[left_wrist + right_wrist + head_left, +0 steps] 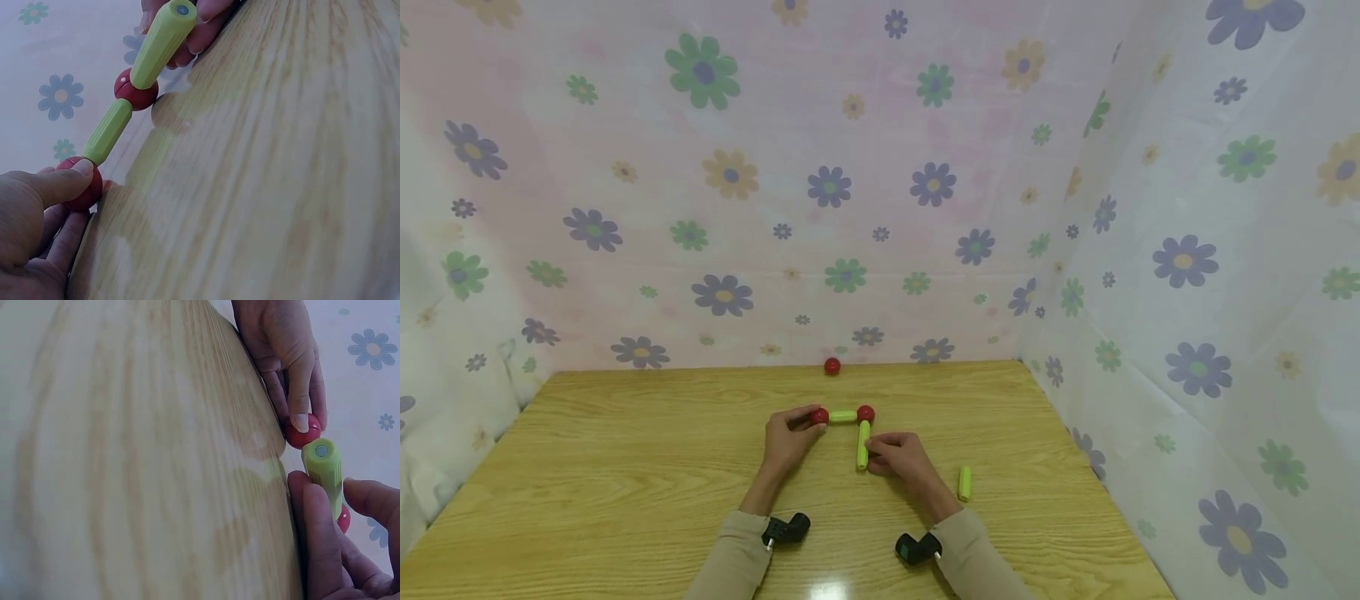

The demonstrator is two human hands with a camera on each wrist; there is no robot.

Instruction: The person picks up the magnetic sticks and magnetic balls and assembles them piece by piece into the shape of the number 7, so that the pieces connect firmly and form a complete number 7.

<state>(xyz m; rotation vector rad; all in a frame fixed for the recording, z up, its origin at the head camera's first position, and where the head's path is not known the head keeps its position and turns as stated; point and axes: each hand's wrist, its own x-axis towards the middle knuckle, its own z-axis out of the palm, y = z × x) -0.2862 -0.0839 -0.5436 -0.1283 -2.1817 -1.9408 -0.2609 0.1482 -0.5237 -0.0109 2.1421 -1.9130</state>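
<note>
At left on the bench (pixel 625 475), the left hand (pixel 786 439) pinches a red ball (pixel 821 416) between thumb and fingers. Beyond it, near the far edge, sits a back ball (pixel 832 367). A crosswise stick (pixel 842 416) joins the pinched ball to a corner ball (pixel 866 413), from which a second stick (pixel 862 448) points toward the person. The right hand (pixel 904 457), thumb and fingers nearly together, pinches that second stick. Farther right lies a loose green stick (pixel 965 483), apart from the rest.
</note>
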